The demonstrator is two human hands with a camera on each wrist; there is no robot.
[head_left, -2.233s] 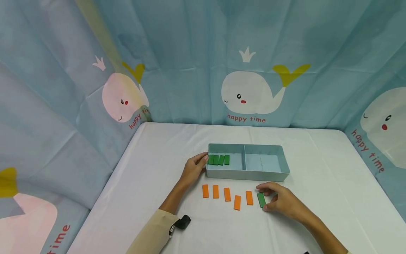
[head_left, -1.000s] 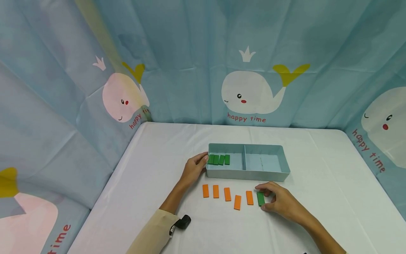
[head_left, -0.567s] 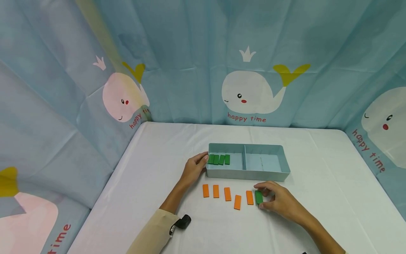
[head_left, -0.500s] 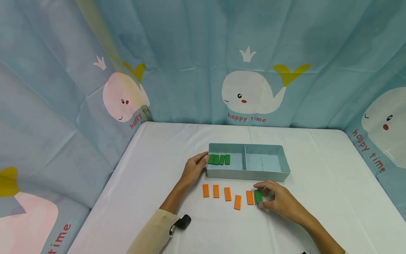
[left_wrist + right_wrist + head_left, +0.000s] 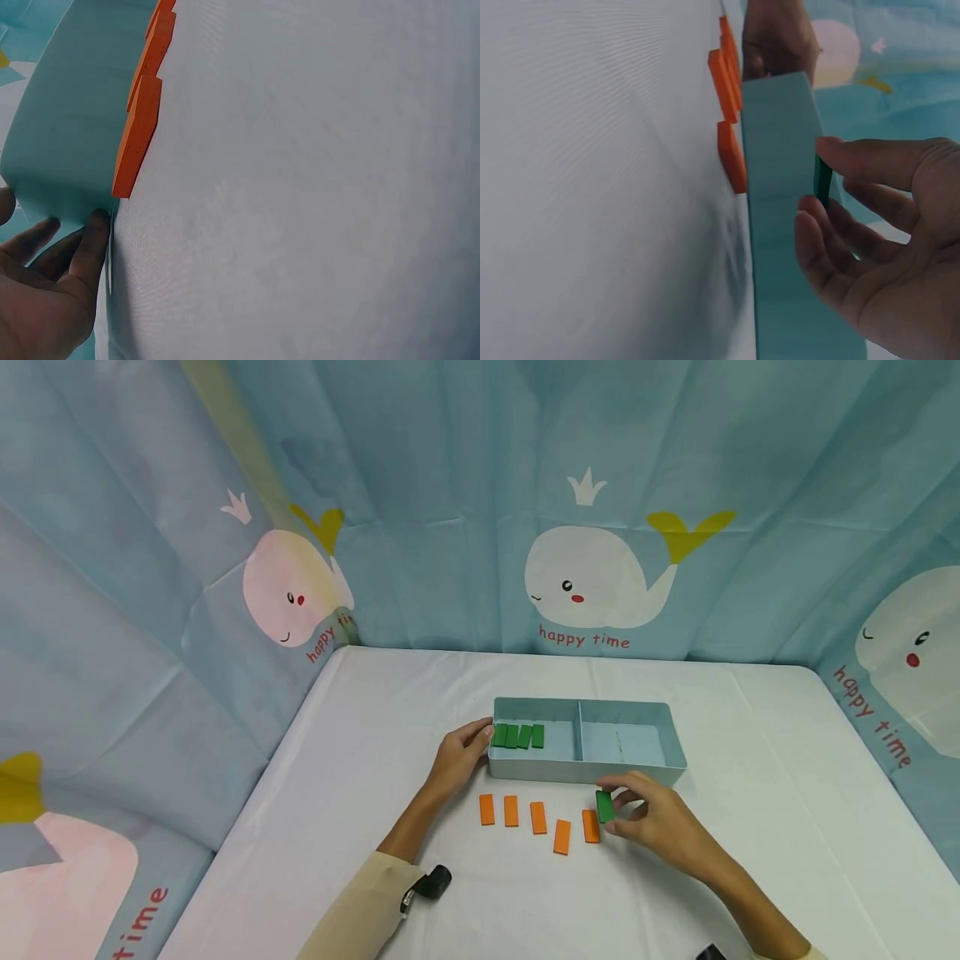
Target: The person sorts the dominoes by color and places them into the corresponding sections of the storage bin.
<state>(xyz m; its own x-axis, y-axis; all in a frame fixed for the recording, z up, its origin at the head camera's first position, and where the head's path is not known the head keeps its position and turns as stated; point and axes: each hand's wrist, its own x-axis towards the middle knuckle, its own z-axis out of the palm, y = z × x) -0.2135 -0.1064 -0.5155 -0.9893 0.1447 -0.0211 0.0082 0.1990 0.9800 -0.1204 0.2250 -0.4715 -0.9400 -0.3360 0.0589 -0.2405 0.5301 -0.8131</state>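
Since the earlier frames the green block (image 5: 604, 806) has left the tablecloth: it lay at the right end of the orange row, and now the right hand (image 5: 654, 822) has it lifted just in front of the box (image 5: 592, 770). Thumb and forefinger pinch the block by its two short ends, a narrow gap filled by the block, while the other fingers (image 5: 855, 238) curl loosely below. In the right wrist view the block (image 5: 823, 180) shows edge-on against the box's near wall (image 5: 780, 225).

Across the table, the left hand (image 5: 456, 760) has not shifted; its fingers (image 5: 90, 244) lie nearly straight, pressed against the left end wall of the box (image 5: 71, 127), holding nothing.

Four green blocks (image 5: 517, 737) stand side by side in the left compartment, crowded toward its left wall, with bare floor between them and the divider (image 5: 578, 731). On the cloth, five orange blocks (image 5: 537, 820) lie in a loose row just before the box's near wall; the rightmost sits just beside the lifted block. White tablecloth (image 5: 375, 760) spreads open to the left, right and behind the box.
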